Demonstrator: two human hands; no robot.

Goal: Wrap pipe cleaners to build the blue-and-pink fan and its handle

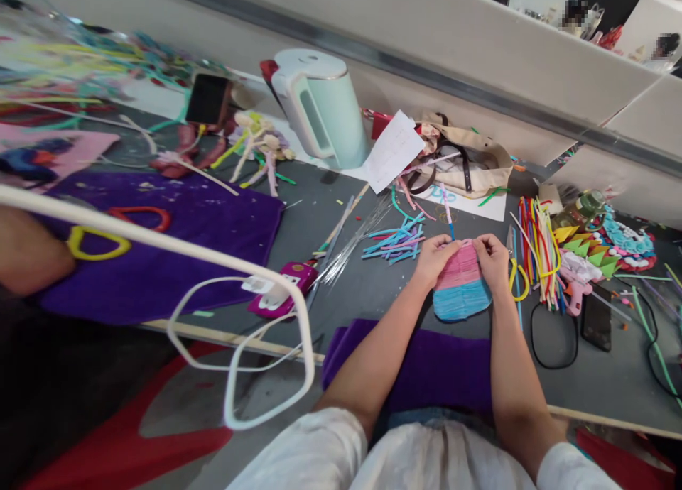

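My left hand pinches top left of pink-and-blue piece. My right hand pinches top right. Piece is over counter, pink part far, blue part near me. Best to pinch soft, keep rows flat and side by side. Tug too hard, rows may bend. Mind thin stick poking up by left fingers.

Worktop: contents by position

Rear: kettle; bag to its right; loose sheet between the 2. Centre: wire bundle; stem pile right of it. Right, in sequence rightward: scissors, stem bundle, glue gun, phone. Near edge: cloth.
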